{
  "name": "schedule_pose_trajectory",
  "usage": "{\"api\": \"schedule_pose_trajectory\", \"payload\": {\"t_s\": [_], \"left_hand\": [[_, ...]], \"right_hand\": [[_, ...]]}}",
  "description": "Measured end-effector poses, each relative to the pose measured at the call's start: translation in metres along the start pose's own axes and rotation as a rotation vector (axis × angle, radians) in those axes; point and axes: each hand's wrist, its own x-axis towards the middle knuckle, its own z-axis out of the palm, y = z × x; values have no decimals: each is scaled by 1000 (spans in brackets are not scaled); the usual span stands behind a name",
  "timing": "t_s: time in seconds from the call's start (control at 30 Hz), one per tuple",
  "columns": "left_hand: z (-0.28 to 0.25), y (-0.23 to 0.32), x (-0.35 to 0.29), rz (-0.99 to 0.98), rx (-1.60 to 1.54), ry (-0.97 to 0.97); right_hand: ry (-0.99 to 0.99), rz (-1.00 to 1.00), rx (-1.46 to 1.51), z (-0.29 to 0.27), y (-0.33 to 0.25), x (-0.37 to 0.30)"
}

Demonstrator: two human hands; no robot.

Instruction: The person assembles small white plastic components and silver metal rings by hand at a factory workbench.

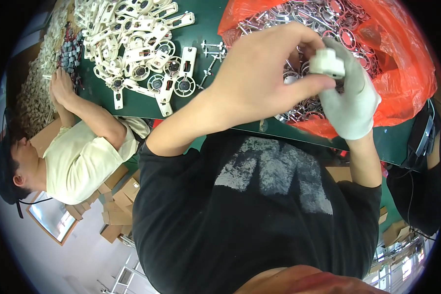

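Between my two hands is a small white plastic part (327, 63), raised over an orange-red plastic bag (402, 93) and slightly blurred. My bare left hand (264, 73) pinches it from the left, its thumb along the lower side and its index finger curled above. In a white glove, my right hand (350, 95) closes on the same part from the right; some of its fingers are hidden behind it. Round silver-rimmed metal pieces, several with red centres (347, 38), fill the bag below.
White plastic housings with round speaker-like discs (157, 83) are heaped on the green table (196, 36) at the left. Small metal pieces (211, 59) lie beside them. A co-worker (83, 157) handles parts at the far left. Black cables (428, 122) hang at the right edge.
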Motion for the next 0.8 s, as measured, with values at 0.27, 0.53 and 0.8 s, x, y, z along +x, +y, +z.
{"api": "schedule_pose_trajectory", "payload": {"t_s": [0.27, 0.53, 0.8], "left_hand": [[20, -4, -40, -67, 676, -195], [30, -21, -36, 30, 447, -21], [8, -11, 4, 61, -39, 34]], "right_hand": [[9, 347, -85, -17, -2, 4], [-11, 339, -94, -11, 10, 4], [-149, 405, 28, -16, -4, 2]]}}
